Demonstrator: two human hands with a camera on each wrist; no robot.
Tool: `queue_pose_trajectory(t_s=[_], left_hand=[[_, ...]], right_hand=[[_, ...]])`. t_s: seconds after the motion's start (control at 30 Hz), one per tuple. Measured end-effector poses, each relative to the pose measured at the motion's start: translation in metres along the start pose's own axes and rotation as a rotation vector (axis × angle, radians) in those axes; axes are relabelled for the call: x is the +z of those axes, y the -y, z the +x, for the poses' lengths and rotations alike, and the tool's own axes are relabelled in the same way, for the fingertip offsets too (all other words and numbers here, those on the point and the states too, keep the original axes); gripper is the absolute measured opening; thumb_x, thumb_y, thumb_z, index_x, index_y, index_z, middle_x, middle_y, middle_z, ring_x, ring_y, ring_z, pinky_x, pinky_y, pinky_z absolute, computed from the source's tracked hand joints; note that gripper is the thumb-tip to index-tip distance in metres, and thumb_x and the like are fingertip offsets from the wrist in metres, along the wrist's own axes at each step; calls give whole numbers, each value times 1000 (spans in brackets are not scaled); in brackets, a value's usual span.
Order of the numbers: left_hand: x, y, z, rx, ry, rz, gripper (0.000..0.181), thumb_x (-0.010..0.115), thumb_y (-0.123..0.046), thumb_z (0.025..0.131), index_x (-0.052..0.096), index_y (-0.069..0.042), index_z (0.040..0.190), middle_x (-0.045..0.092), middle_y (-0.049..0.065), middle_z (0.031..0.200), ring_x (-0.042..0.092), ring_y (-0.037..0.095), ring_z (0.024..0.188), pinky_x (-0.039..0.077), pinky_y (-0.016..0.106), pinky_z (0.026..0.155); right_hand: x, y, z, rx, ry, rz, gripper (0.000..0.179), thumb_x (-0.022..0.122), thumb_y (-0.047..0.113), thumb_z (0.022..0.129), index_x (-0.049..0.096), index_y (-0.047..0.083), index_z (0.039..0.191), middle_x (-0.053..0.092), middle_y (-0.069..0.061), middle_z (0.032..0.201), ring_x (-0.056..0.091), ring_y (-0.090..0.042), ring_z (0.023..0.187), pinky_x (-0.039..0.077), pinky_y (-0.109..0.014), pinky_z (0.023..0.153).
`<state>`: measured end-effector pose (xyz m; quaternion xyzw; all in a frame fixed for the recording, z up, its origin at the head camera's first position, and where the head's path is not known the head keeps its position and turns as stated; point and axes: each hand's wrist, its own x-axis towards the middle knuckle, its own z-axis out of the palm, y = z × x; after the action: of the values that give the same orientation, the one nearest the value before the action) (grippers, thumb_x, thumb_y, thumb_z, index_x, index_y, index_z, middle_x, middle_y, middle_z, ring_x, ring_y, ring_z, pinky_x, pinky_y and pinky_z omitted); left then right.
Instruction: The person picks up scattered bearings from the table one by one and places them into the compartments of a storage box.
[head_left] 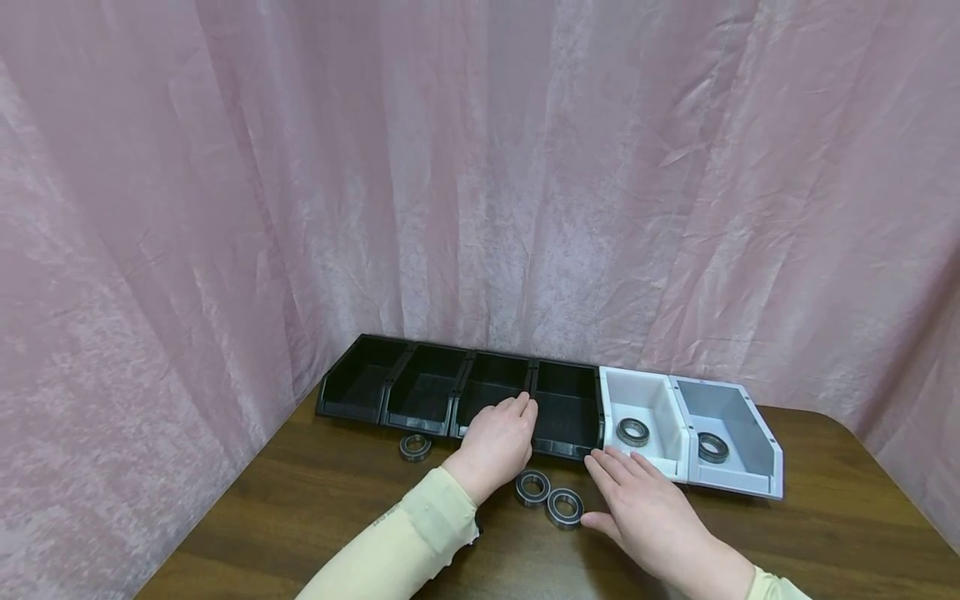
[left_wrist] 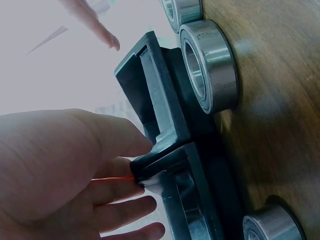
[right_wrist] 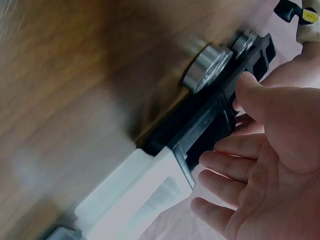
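Note:
My left hand [head_left: 497,437] is over the black bins, fingers pointing forward at the divider between the third black bin [head_left: 483,385] and the fourth black bin [head_left: 567,402]. In the left wrist view its thumb and fingers [left_wrist: 122,217] are extended beside the bin edge; contact is unclear. My right hand [head_left: 645,512] has its fingers straight, near the front of the white bin [head_left: 684,457]. Its thumb is close to a ball bearing [head_left: 555,521] on the table. A second bearing [head_left: 521,497] lies against that one, between the hands.
Another bearing [head_left: 403,454] lies before the black bins at left. One bearing [head_left: 622,438] is in the white bin and another [head_left: 703,455] in the grey bin [head_left: 777,475]. All bins stand in a row on the wooden table [head_left: 322,492], before a pink curtain [head_left: 480,167].

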<state>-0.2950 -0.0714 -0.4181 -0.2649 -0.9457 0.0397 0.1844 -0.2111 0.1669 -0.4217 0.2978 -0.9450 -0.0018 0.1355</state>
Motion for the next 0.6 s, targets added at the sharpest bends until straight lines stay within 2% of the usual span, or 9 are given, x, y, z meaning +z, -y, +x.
queue_pose_trajectory(t_s=[0.13, 0.6], left_hand=[[1, 0, 1, -1, 0, 9, 49, 77, -26, 103, 69, -5, 146, 67, 13, 152, 70, 24, 130, 61, 37, 103], [3, 1, 1, 1, -4, 18, 50, 78, -28, 103, 69, -5, 147, 67, 12, 152, 70, 24, 131, 60, 37, 104]], right_hand=[[2, 6, 0, -10, 18, 20, 71, 82, 46, 98, 66, -3, 147, 66, -18, 150, 58, -37, 145, 47, -58, 119], [14, 19, -1, -62, -42, 13, 73, 85, 47, 95, 67, -3, 144, 67, -19, 147, 62, -38, 140, 51, -56, 115]])
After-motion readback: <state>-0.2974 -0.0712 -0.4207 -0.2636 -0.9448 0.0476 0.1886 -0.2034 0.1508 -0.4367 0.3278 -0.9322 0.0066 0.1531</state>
